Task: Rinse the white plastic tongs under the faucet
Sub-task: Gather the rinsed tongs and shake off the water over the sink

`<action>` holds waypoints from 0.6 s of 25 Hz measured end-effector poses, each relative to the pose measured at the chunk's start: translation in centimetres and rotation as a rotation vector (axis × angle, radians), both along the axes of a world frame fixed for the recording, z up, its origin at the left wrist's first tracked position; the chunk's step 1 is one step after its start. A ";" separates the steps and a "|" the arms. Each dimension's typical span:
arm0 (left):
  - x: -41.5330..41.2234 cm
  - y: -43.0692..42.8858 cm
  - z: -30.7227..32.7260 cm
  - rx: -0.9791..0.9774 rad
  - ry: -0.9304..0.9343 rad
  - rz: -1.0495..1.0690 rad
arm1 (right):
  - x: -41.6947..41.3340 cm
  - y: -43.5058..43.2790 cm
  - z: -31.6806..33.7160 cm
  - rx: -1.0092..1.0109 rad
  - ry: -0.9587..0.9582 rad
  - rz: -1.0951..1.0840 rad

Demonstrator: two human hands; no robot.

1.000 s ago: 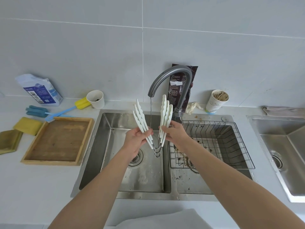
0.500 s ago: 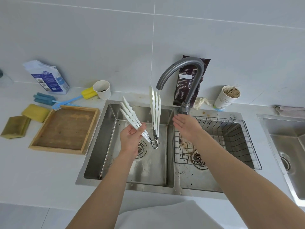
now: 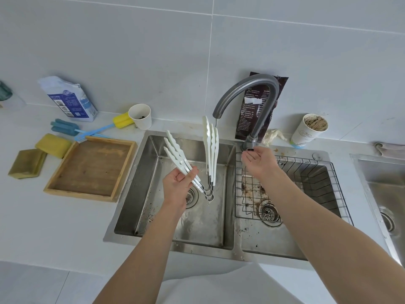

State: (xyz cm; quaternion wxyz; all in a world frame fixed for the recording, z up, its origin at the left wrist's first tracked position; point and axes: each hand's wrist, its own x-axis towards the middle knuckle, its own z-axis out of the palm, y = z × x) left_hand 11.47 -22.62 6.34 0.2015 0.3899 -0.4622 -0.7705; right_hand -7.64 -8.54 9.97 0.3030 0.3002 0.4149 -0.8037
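At frame centre, our left hand (image 3: 176, 187) clamps its fingers on the tongs (image 3: 210, 150) below the faucet (image 3: 252, 81); our right hand (image 3: 259, 161), fingers loosely apart, hovers by the faucet's base

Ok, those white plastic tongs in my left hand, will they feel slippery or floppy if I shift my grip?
Probably slippery: the white plastic tongs look smooth, near the grey curved faucet. Likely light, since the left hand holds three pairs by one side. Their free arms splay apart, suggesting springiness.
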 end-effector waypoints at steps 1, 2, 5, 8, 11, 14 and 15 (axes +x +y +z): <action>0.0 0.0 0.0 0.001 0.000 -0.004 | -0.1 -0.1 0.1 0.004 -0.004 0.000; 0.0 0.1 0.0 0.004 0.004 -0.008 | -0.2 -0.3 0.3 0.001 -0.006 0.001; 0.2 0.2 0.0 0.025 0.007 -0.022 | -0.8 -0.4 1.0 -0.015 -0.011 -0.004; 0.5 0.6 0.0 0.028 0.003 -0.041 | -1.6 -0.5 1.6 -0.065 -0.016 -0.002; 0.8 0.7 0.1 0.045 -0.005 -0.056 | -2.1 -0.9 2.0 -0.092 -0.003 0.016; 1.3 0.6 0.0 0.048 -0.021 -0.090 | -2.3 -0.9 1.6 -0.113 0.023 0.030; 1.5 0.5 -0.1 0.051 -0.029 -0.102 | -1.9 -0.9 1.5 -0.108 0.045 0.046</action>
